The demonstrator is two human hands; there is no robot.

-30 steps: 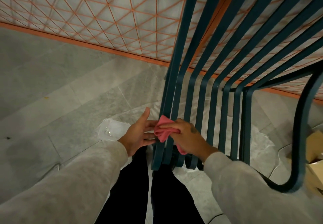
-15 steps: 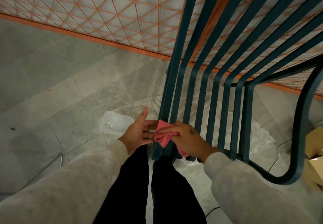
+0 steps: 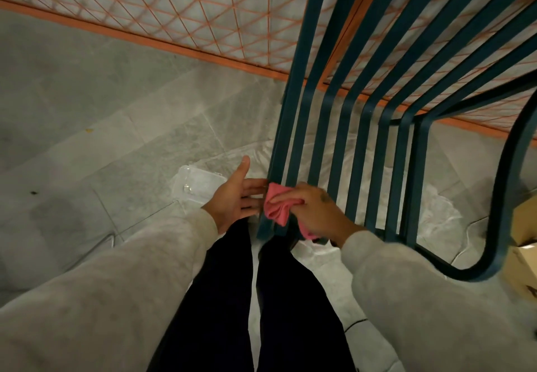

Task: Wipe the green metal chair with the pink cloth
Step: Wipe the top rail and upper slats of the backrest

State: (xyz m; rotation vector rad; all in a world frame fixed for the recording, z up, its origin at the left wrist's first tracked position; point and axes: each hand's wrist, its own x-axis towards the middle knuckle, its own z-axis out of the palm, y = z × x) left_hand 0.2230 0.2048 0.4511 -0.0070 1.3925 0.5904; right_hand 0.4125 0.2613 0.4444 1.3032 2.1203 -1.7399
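At the flat metal slats [image 3: 316, 150], right hand [image 3: 318, 211] grips crumpled cloth [image 3: 277, 207]

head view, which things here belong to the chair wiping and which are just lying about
Job: pink cloth, green metal chair, right hand gripping the cloth, left hand open beside it.
Lying about: clear plastic container, cardboard box, orange mesh panel.

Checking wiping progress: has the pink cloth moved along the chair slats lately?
Yes. The pink cloth, held in the right hand, has slid down the green chair slats, nearer their lower ends.
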